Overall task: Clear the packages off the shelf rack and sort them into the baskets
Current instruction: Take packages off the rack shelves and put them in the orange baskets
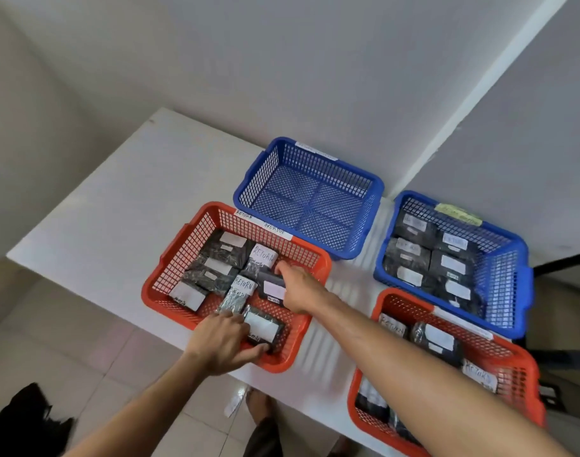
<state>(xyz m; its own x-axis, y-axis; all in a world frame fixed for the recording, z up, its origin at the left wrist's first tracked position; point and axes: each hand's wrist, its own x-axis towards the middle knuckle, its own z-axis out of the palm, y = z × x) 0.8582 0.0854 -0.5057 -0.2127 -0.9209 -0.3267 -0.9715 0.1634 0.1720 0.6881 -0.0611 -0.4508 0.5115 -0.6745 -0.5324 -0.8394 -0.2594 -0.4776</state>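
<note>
**Both hands inside the red basket at the table's near-left edge**

I see four baskets on a white table (117,179). The red basket (169,258) nearest the table's left edge (its far rim carries a strip reading "RETURN" and "OVERDUE") holds about eight dark wrapped packages with white labels. My left hand (222,341) curls around the package (262,328) at that basket's near corner, thumb under its near end and fingers over its left side. My right hand (298,288) reaches in from the right, fingers bent over another package (273,290) lying against the basket's right wall; I cannot tell whether it grips the package or only rests on it. Just beyond, toward the table's far edge, stands an empty blue basket (374,189). At the far-right corner a second blue basket (519,258) holds six labelled packages in two rows. A second red basket (526,374) at the near-right corner also holds packages, partly hidden by my right forearm.
</note>
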